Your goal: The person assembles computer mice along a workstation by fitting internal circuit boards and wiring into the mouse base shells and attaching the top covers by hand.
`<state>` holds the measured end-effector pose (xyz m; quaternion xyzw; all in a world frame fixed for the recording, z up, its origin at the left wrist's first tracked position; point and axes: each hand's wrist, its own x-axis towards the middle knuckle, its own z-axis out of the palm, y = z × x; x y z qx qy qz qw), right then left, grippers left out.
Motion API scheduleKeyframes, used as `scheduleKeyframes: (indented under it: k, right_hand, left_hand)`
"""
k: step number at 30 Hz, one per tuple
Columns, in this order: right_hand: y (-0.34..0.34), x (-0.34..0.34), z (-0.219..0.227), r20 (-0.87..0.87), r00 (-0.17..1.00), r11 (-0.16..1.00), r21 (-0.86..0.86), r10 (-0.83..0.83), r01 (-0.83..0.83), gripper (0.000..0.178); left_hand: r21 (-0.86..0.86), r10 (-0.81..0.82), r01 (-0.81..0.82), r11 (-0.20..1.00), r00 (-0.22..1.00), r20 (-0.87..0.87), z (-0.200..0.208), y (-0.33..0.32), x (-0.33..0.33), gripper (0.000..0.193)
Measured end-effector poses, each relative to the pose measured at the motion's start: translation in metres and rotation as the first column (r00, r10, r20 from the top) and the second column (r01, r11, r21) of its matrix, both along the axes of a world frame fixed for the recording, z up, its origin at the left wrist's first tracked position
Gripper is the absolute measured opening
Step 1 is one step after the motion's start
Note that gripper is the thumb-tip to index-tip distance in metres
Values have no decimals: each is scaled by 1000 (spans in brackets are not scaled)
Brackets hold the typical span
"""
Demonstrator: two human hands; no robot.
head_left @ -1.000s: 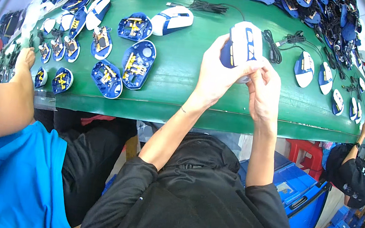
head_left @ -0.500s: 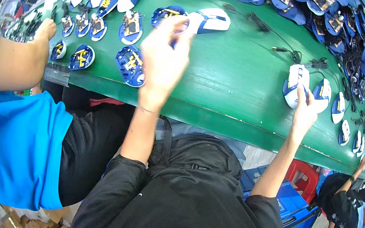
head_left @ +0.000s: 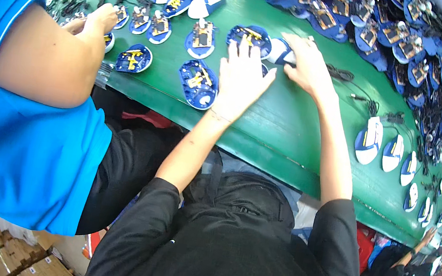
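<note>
My left hand [head_left: 241,81] is open, its fingers stretched over the near edge of a blue mouse bottom shell [head_left: 249,35] with yellow parts inside. A blue edge peeps out beside its thumb; what it belongs to is hidden. My right hand [head_left: 308,68] has its thumb on the near side and its fingers on the far side of a white and blue mouse top shell [head_left: 279,51], covering the right part of it. Left of my left hand lie another blue shell with yellow parts [head_left: 198,82] and a mouse base with a circuit board [head_left: 200,38].
Closed white and blue mice [head_left: 369,142] with cables line the right of the green table [head_left: 291,125]. Shells with circuit boards are heaped [head_left: 363,30] at the back right. A co-worker's arm [head_left: 50,55] reaches in at left, near more mouse parts.
My right hand has left the white and blue mouse at the right and come over to the top shell. My left hand has lowered, fingers spread. The view has shifted left.
</note>
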<state>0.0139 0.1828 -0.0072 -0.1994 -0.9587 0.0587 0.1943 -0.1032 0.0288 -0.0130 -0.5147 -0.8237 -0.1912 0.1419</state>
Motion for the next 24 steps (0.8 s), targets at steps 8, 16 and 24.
scheduleKeyframes:
  k: [8,16,24]
  right_hand:
    - [-44,36,2,-126,946,945,-180,-299,275,66]
    - [-50,28,-6,-251,901,928,-214,-355,306,67]
    - [23,0,104,-571,715,912,-183,-404,368,68]
  left_hand:
    - [131,-124,107,985,985,123,7,-5,1,35]
    - [139,-142,129,982,986,91,12,-9,8,26]
    - [335,-202,151,930,972,122,-1,-18,2,18]
